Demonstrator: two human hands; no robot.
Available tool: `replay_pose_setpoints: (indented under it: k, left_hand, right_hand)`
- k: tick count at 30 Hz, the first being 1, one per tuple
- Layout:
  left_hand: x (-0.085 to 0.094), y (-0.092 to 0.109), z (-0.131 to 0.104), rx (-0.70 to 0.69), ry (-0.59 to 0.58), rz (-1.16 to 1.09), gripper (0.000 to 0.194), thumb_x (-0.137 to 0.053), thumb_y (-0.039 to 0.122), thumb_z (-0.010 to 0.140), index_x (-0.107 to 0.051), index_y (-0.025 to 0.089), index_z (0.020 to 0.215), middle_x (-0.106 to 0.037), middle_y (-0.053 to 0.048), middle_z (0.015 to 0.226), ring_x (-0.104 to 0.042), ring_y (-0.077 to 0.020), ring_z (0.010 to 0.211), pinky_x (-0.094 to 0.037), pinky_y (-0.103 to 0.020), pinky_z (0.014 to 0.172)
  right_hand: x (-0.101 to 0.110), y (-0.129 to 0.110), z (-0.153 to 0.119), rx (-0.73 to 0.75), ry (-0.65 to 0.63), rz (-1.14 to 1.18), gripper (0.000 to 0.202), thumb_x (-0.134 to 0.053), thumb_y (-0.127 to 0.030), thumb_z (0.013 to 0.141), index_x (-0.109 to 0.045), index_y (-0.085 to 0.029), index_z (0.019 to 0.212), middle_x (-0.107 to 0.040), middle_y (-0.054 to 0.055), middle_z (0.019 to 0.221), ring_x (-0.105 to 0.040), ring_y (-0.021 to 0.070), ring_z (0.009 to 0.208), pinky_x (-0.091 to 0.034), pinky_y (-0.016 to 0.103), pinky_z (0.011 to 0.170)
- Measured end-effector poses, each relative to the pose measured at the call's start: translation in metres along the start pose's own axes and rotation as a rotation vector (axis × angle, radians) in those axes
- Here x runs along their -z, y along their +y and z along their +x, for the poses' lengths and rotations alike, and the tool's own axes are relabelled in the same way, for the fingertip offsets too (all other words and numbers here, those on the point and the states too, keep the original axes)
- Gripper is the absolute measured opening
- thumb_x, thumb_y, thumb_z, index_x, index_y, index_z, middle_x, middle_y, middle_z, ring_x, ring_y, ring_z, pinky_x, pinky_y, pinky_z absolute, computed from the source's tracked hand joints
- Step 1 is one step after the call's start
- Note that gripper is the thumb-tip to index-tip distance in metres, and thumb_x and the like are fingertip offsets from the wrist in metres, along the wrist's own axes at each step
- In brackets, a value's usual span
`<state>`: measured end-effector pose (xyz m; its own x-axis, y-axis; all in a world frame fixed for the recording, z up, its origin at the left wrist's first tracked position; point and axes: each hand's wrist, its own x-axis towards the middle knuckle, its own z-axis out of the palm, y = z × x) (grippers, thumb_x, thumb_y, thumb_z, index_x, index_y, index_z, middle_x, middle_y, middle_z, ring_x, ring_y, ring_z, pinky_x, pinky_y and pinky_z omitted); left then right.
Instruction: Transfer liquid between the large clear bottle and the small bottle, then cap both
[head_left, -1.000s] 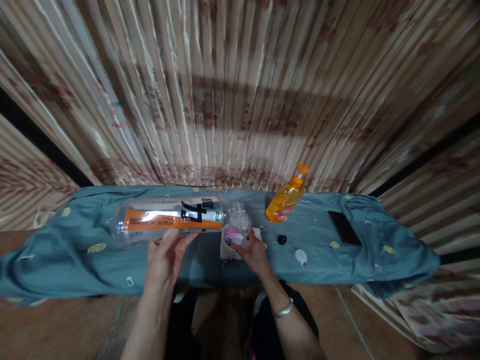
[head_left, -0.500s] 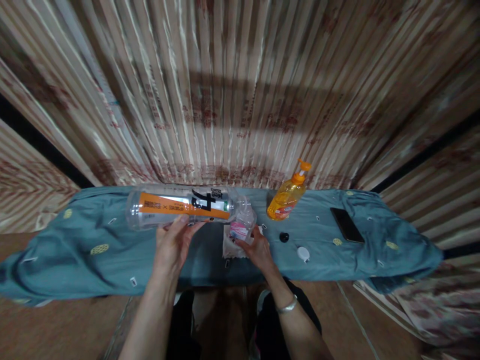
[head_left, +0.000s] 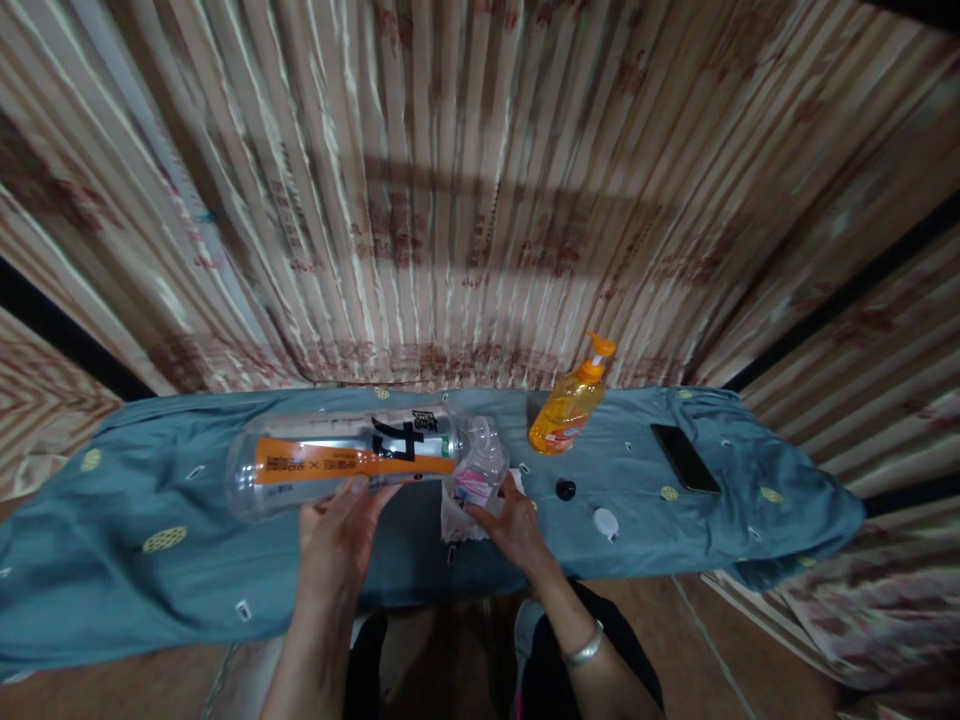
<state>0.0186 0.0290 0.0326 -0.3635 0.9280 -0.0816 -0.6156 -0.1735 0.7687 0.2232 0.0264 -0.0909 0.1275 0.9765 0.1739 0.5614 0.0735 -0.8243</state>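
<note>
My left hand is closed around the underside of a large clear plastic bottle with an orange and silver label. The bottle lies almost level, tilted slightly, its neck end pointing right. My right hand grips a smaller clear bottle with a pink and white label. The two bottles meet at their mouth ends, and whether the mouths touch I cannot tell. Below the small bottle a whitish cloth or tissue lies on the teal cover.
A pump bottle of orange liquid stands right of my hands. Nearer me lie a black cap and a white lid. A dark phone rests farther right on the teal cloth. A striped curtain hangs behind.
The view has shifted, so the scene sits a little lower. The large bottle's base end has dropped slightly, tilting it more. Both hands keep their holds.
</note>
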Motion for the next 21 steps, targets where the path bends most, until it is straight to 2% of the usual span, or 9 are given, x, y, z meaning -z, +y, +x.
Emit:
replay_pose_setpoints:
  k: [3, 7, 10, 13, 16, 21]
  left_hand:
    - [0.002, 0.002, -0.003, -0.008, 0.032, 0.015, 0.045, -0.094, 0.022, 0.041, -0.06, 0.021, 0.07, -0.067, 0.005, 0.063, -0.07, -0.0236, 0.068, -0.061, -0.055, 0.081]
    - [0.009, 0.002, -0.006, -0.02, 0.009, 0.022, 0.041, -0.094, 0.021, 0.043, -0.057, 0.019, 0.061, -0.062, 0.005, 0.055, -0.068, -0.0205, 0.064, -0.061, -0.052, 0.082]
    - [0.016, -0.001, -0.006, -0.051, 0.008, 0.027, 0.033, -0.093, 0.025, 0.052, -0.063, 0.018, 0.064, -0.066, 0.002, 0.061, -0.069, -0.0197, 0.067, -0.061, -0.048, 0.084]
    - [0.021, -0.003, -0.006, -0.053, 0.023, 0.028, 0.029, -0.092, 0.027, 0.056, -0.068, 0.017, 0.069, -0.07, 0.0, 0.068, -0.07, -0.0196, 0.071, -0.062, -0.042, 0.079]
    - [0.023, -0.004, -0.006, -0.056, 0.031, 0.035, 0.031, -0.093, 0.03, 0.055, -0.069, 0.017, 0.071, -0.069, 0.001, 0.068, -0.07, -0.0193, 0.071, -0.062, -0.038, 0.076]
    - [0.02, 0.0, -0.008, -0.042, 0.044, 0.055, 0.035, -0.094, 0.032, 0.052, -0.064, 0.017, 0.064, -0.069, 0.0, 0.066, -0.07, -0.0198, 0.069, -0.061, -0.04, 0.078]
  right_hand:
    - [0.001, -0.002, -0.002, 0.04, -0.013, 0.002, 0.047, -0.069, -0.031, 0.082, -0.055, -0.017, 0.124, -0.076, 0.011, 0.106, -0.074, 0.0298, 0.1, -0.059, 0.044, 0.088]
    - [0.001, -0.005, -0.004, 0.068, -0.007, 0.012, 0.044, -0.067, -0.027, 0.083, -0.054, -0.021, 0.125, -0.075, 0.01, 0.106, -0.073, 0.0297, 0.1, -0.059, 0.046, 0.089]
    - [-0.001, -0.005, -0.006, 0.063, -0.003, 0.003, 0.044, -0.068, -0.028, 0.083, -0.055, -0.019, 0.124, -0.075, 0.01, 0.104, -0.072, 0.0308, 0.102, -0.059, 0.047, 0.09]
    - [-0.003, -0.003, -0.007, 0.071, 0.005, 0.001, 0.044, -0.068, -0.028, 0.083, -0.056, -0.02, 0.124, -0.075, 0.009, 0.103, -0.072, 0.0306, 0.1, -0.06, 0.047, 0.089]
    - [-0.004, -0.002, -0.008, 0.076, 0.014, 0.0, 0.042, -0.068, -0.029, 0.083, -0.057, -0.022, 0.123, -0.075, 0.008, 0.102, -0.073, 0.0303, 0.097, -0.06, 0.047, 0.087]
    - [-0.004, -0.005, -0.008, 0.062, 0.012, 0.015, 0.037, -0.068, -0.03, 0.084, -0.057, -0.023, 0.119, -0.075, 0.008, 0.102, -0.072, 0.0299, 0.097, -0.059, 0.045, 0.087]
